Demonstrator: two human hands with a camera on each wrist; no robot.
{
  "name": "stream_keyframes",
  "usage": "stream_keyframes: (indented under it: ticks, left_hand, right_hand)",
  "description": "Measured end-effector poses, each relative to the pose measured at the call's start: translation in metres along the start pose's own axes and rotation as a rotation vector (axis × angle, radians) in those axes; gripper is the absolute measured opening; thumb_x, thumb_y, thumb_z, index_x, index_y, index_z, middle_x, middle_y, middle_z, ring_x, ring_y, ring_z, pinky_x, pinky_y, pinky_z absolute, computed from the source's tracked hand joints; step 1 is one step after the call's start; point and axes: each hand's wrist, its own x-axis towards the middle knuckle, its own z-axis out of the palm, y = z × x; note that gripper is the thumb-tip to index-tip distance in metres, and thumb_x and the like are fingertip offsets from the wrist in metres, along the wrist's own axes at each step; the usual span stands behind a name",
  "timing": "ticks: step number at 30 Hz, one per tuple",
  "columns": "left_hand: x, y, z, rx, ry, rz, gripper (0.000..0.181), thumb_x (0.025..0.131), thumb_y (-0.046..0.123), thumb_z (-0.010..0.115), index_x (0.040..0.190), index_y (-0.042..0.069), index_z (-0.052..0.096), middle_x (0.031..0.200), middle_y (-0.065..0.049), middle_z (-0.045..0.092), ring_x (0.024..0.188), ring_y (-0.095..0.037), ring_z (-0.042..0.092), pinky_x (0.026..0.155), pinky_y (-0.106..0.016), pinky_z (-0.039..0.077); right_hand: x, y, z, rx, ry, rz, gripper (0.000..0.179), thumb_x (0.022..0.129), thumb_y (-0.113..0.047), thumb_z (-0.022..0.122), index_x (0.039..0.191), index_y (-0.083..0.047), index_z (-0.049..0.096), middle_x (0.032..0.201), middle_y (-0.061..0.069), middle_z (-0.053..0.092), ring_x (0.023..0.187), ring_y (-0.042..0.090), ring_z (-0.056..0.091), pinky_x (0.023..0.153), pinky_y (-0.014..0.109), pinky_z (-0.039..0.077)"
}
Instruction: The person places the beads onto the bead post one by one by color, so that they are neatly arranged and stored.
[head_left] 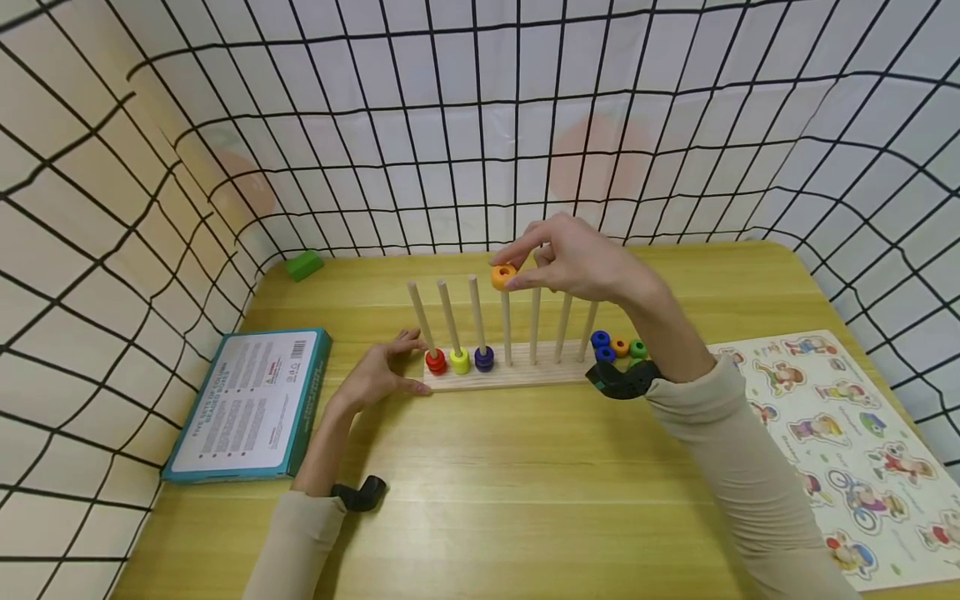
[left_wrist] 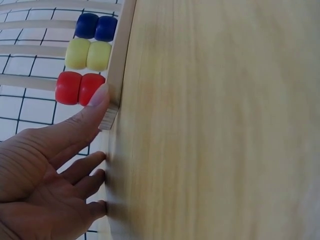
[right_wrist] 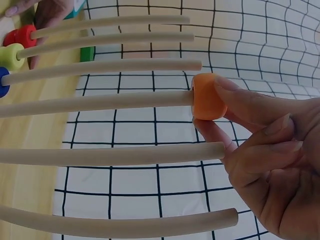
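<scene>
Between thumb and forefinger, my right hand [head_left: 581,258] pinches an orange bead [right_wrist: 209,97] at the top of the fourth wooden peg [right_wrist: 100,103] from the left. The peg's tip meets the bead's hole side in the right wrist view. The pegs stand upright on a long wooden base [head_left: 517,377]. Two red beads [head_left: 435,361], two yellow beads [head_left: 460,360] and two dark blue beads [head_left: 484,359] sit low on the first three pegs. At the base's left end, my left hand [head_left: 378,372] rests with its thumb touching the wood and its other fingers spread on the table.
Loose blue, orange and green beads [head_left: 618,347] lie by the base's right end, partly behind the right wrist. A teal-edged box [head_left: 247,404] is at left, a green block [head_left: 303,265] at back left, a sticker sheet [head_left: 847,442] at right. Black wire mesh [head_left: 510,137] encloses the table.
</scene>
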Motion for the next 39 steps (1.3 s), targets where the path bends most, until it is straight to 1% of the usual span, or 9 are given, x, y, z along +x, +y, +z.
stream_keyframes:
  ticks: [6, 13, 14, 18, 23, 27, 30, 35, 39]
  left_hand:
    - [0.000, 0.001, 0.000, 0.001, 0.000, 0.001, 0.069, 0.077, 0.004, 0.089, 0.141, 0.003, 0.062, 0.171, -0.010, 0.030, 0.163, -0.032, 0.011, 0.133, -0.055, 0.009]
    - [0.000, 0.000, 0.001, 0.000, -0.003, 0.001, 0.069, 0.077, 0.003, 0.089, 0.141, 0.003, 0.062, 0.171, -0.011, 0.030, 0.163, -0.032, 0.010, 0.132, -0.056, 0.009]
    - [0.001, 0.000, 0.001, -0.002, -0.003, 0.001, 0.069, 0.077, 0.003, 0.089, 0.141, 0.003, 0.062, 0.171, -0.011, 0.030, 0.163, -0.032, 0.010, 0.132, -0.056, 0.009]
    - [0.001, 0.000, 0.001, -0.001, -0.002, 0.003, 0.070, 0.077, 0.003, 0.089, 0.141, 0.003, 0.062, 0.170, -0.010, 0.030, 0.163, -0.032, 0.011, 0.132, -0.057, 0.009]
    - [0.000, 0.001, 0.001, 0.009, -0.003, -0.006, 0.072, 0.078, 0.003, 0.089, 0.143, 0.003, 0.060, 0.171, -0.009, 0.029, 0.163, -0.032, 0.010, 0.132, -0.056, 0.009]
    - [-0.001, 0.002, 0.000, 0.014, -0.002, -0.008, 0.072, 0.078, 0.004, 0.089, 0.144, 0.003, 0.059, 0.171, -0.009, 0.028, 0.163, -0.032, 0.010, 0.132, -0.056, 0.009]
    - [-0.002, 0.001, 0.000, 0.017, 0.000, -0.011, 0.072, 0.078, 0.005, 0.089, 0.143, 0.004, 0.060, 0.171, -0.009, 0.029, 0.163, -0.032, 0.010, 0.132, -0.056, 0.009]
    - [-0.002, 0.001, 0.000, 0.019, -0.002, -0.013, 0.072, 0.078, 0.005, 0.089, 0.143, 0.004, 0.060, 0.171, -0.009, 0.029, 0.163, -0.031, 0.010, 0.132, -0.056, 0.009]
    - [-0.001, 0.002, 0.000, 0.020, -0.004, -0.011, 0.073, 0.078, 0.006, 0.089, 0.144, 0.004, 0.059, 0.171, -0.009, 0.028, 0.163, -0.032, 0.010, 0.132, -0.057, 0.008]
  right_hand:
    - [0.000, -0.001, 0.000, -0.022, 0.008, -0.001, 0.029, 0.094, -0.014, 0.077, 0.122, -0.013, 0.077, 0.117, 0.009, 0.072, 0.057, 0.014, 0.041, 0.050, 0.022, 0.031]
    - [0.001, 0.001, 0.001, -0.001, 0.011, 0.053, 0.029, 0.093, -0.015, 0.079, 0.121, -0.015, 0.078, 0.112, 0.007, 0.075, 0.053, 0.012, 0.033, 0.047, 0.022, 0.028]
    - [0.000, 0.001, 0.001, -0.001, 0.012, 0.060, 0.030, 0.092, -0.016, 0.079, 0.122, -0.015, 0.078, 0.114, 0.008, 0.075, 0.054, 0.011, 0.040, 0.050, 0.022, 0.032]
    - [-0.006, 0.005, -0.004, 0.007, 0.049, 0.054, 0.035, 0.092, -0.019, 0.080, 0.127, -0.017, 0.075, 0.127, 0.007, 0.072, 0.053, 0.010, 0.040, 0.051, 0.023, 0.035]
    - [-0.027, 0.016, -0.018, 0.119, 0.166, 0.081, 0.037, 0.094, -0.026, 0.078, 0.131, -0.022, 0.073, 0.142, 0.001, 0.065, 0.050, 0.010, 0.034, 0.049, 0.024, 0.036]
    - [-0.049, 0.035, -0.026, 0.206, 0.275, 0.108, 0.036, 0.097, -0.032, 0.074, 0.132, -0.024, 0.072, 0.132, -0.005, 0.070, 0.052, 0.013, 0.038, 0.047, 0.028, 0.036]
    - [-0.062, 0.058, -0.027, 0.230, 0.306, 0.123, 0.037, 0.099, -0.030, 0.071, 0.135, -0.022, 0.070, 0.123, -0.007, 0.071, 0.053, 0.013, 0.039, 0.046, 0.029, 0.036]
    - [-0.082, 0.102, -0.019, 0.270, 0.283, 0.200, 0.043, 0.100, -0.029, 0.071, 0.141, -0.020, 0.065, 0.123, -0.011, 0.070, 0.051, 0.016, 0.039, 0.050, 0.030, 0.041]
    - [-0.094, 0.137, -0.006, 0.263, 0.234, 0.276, 0.045, 0.100, -0.029, 0.071, 0.143, -0.019, 0.063, 0.133, -0.002, 0.069, 0.048, 0.015, 0.036, 0.052, 0.030, 0.042]
